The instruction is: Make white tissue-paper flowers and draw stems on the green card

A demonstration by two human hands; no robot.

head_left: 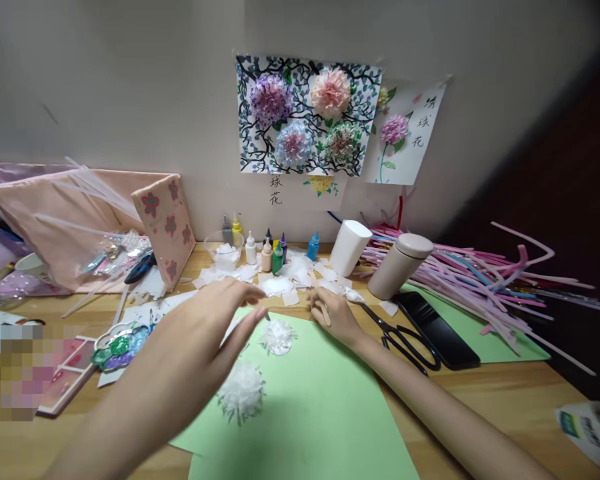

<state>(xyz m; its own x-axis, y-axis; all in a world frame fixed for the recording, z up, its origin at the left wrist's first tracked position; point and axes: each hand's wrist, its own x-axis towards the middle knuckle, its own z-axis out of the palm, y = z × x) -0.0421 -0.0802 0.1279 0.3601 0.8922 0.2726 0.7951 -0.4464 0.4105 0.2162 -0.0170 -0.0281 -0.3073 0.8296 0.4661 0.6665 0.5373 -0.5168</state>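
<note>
My left hand (210,323) hovers over the left part of a green sheet (330,413), thumb and fingers apart, holding nothing I can see. Below and beside it are two fluffy white paper flowers, the nearer one (243,392) larger in view and the farther one (277,336) close to my left thumb. At the sheet's far edge, my right hand (333,315) is closed, fingers curled. A short pale stick (325,313) shows along that hand; its far end is hidden. White paper pieces (279,287) lie just beyond both hands.
Black scissors (405,343) and a phone (437,329) lie right. Behind stand paint bottles (267,257), a white container (350,248) and a beige cup (400,267). Pink pipe cleaners (460,273) spread right. A paint palette (123,343) and pink box (165,227) are left.
</note>
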